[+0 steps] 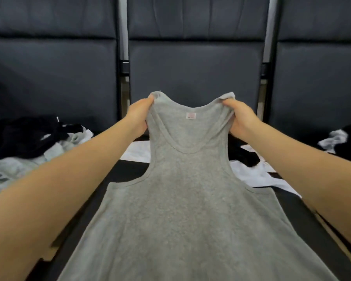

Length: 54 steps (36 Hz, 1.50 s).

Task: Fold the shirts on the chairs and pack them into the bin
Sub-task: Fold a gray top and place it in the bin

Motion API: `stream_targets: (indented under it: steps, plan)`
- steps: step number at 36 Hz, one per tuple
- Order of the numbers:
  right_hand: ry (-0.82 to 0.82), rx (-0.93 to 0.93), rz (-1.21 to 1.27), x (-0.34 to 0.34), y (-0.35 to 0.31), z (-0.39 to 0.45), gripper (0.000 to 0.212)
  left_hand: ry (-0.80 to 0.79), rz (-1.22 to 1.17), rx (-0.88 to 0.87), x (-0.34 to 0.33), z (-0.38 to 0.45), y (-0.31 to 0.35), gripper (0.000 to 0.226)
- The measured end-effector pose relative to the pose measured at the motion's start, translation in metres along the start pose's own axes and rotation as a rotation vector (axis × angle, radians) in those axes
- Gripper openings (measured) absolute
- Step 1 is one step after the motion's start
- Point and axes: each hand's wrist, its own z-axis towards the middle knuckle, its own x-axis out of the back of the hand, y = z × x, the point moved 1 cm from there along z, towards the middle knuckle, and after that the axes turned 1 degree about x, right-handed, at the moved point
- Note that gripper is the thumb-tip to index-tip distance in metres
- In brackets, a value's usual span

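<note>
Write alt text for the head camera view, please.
Two hands hold up a grey tank top by its shoulder straps, left hand and right hand each gripping one. Behind it stand dark chairs, with heaps of black and white clothes to either side.

The grey tank top (182, 199) runs off the bottom edge — its hem is out of view. It covers most of the white garment (257, 175) behind it. The small neck label (191, 115) is too blurred to read, and the fingertips of each hand are tucked behind the straps.
</note>
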Motion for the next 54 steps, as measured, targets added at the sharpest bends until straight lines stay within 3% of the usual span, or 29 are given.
stream_targets:
  steps: [2, 6, 9, 11, 13, 15, 17, 19, 22, 25, 28, 29, 31, 33, 35, 36, 37, 39, 45, 49, 54]
  plan:
    - [-0.085, 0.009, -0.008, 0.003, -0.009, -0.027, 0.005, -0.062, 0.059, -0.052, 0.007, -0.031, 0.013, 0.022]
    - [-0.225, 0.022, -0.115, 0.017, -0.015, -0.090, 0.020, -0.243, 0.314, -0.144, 0.031, -0.092, 0.016, 0.023]
    - [-0.321, 0.071, -0.381, 0.031, 0.003, -0.145, 0.025, -0.362, 0.557, -0.133, 0.057, -0.140, -0.006, 0.019]
    - [-0.427, 0.107, -0.606, 0.045, 0.024, -0.175, 0.018, -0.515, 0.809, -0.092, 0.076, -0.164, -0.030, 0.034]
    - [-0.563, 0.079, -0.846, 0.060, 0.045, -0.203, 0.018, -0.691, 1.031, -0.009, 0.090, -0.190, -0.050, 0.030]
    - [-0.641, 0.083, -0.996, 0.072, 0.059, -0.220, 0.019, -0.737, 1.062, 0.027, 0.095, -0.204, -0.058, 0.029]
    - [-0.605, 0.126, -1.008, 0.075, 0.060, -0.228, 0.021, -0.723, 1.018, 0.015, 0.093, -0.211, -0.053, 0.033]
    - [-0.550, 0.135, -0.986, 0.075, 0.054, -0.225, 0.026, -0.706, 1.038, 0.025, 0.087, -0.205, -0.046, 0.021]
    - [-0.481, 0.197, -0.969, 0.069, 0.041, -0.214, 0.030, -0.645, 1.246, 0.013, 0.076, -0.191, -0.037, 0.027]
    - [-0.287, 0.308, -1.043, 0.062, 0.035, -0.189, 0.027, -0.502, 1.348, -0.059, 0.063, -0.172, -0.038, 0.028]
    - [-0.150, 0.328, -1.107, 0.054, 0.039, -0.163, 0.010, -0.319, 1.368, -0.193, 0.052, -0.153, -0.044, 0.022]
    - [-0.134, 0.276, -1.152, 0.053, 0.044, -0.154, 0.015, -0.269, 1.366, -0.220, 0.049, -0.149, -0.048, 0.026]
    - [-0.147, 0.128, -1.237, 0.053, 0.055, -0.140, 0.053, -0.221, 1.299, -0.201, 0.045, -0.140, -0.058, 0.054]
    - [-0.196, 0.033, -1.278, 0.052, 0.066, -0.135, 0.053, -0.244, 1.290, -0.121, 0.046, -0.132, -0.069, 0.076]
    - [-0.224, 0.021, -1.318, 0.051, 0.073, -0.133, 0.038, -0.294, 1.355, -0.062, 0.048, -0.122, -0.078, 0.057]
    - [-0.226, 0.023, -1.296, 0.051, 0.075, -0.132, 0.040, -0.306, 1.362, -0.049, 0.049, -0.118, -0.079, 0.036]
    - [-0.227, 0.039, -1.261, 0.051, 0.075, -0.130, 0.042, -0.314, 1.348, -0.038, 0.050, -0.114, -0.079, 0.030]
    - [-0.190, 0.134, -1.222, 0.052, 0.072, -0.125, 0.041, -0.313, 1.272, -0.013, 0.050, -0.108, -0.073, 0.036]
    - [0.016, 0.361, -1.137, 0.055, 0.049, -0.106, 0.043, -0.147, 0.932, -0.134, 0.052, -0.094, -0.046, 0.014]
    - [0.023, 0.338, -1.194, 0.050, 0.032, -0.078, 0.047, -0.107, 1.002, -0.132, 0.047, -0.074, -0.034, 0.025]
    - [0.100, 0.375, -1.394, 0.040, 0.018, -0.044, 0.044, -0.038, 1.262, -0.310, 0.041, -0.042, -0.034, 0.048]
